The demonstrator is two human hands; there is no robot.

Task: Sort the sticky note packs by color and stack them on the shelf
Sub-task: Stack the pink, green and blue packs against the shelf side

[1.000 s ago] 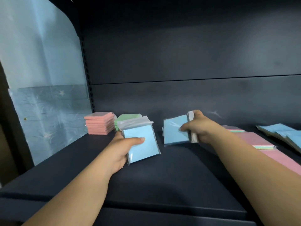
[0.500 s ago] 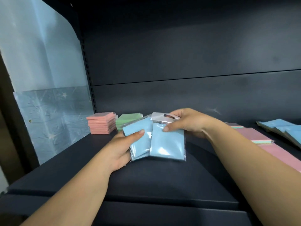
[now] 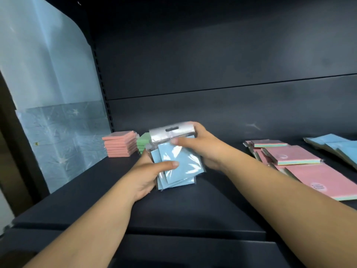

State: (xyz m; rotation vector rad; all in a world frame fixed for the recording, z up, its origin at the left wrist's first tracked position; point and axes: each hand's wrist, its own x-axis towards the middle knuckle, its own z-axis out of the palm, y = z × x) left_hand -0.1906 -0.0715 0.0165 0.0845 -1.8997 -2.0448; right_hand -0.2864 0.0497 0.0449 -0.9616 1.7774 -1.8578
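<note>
Shelf (image 3: 81, 206) of dark metal carries pink-topped packs (image 3: 297, 154) at the right, a pink stack (image 3: 119, 144) and a green stack (image 3: 143, 142) at the back left. Blue packs (image 3: 179, 167) hang above its middle, left hand (image 3: 148, 175) thumb clamped across their front, right hand (image 3: 201, 146) fingers curled round the clear header.

one head-worn view looks forward and down, close over the dark shelf (image 3: 173, 213).
</note>
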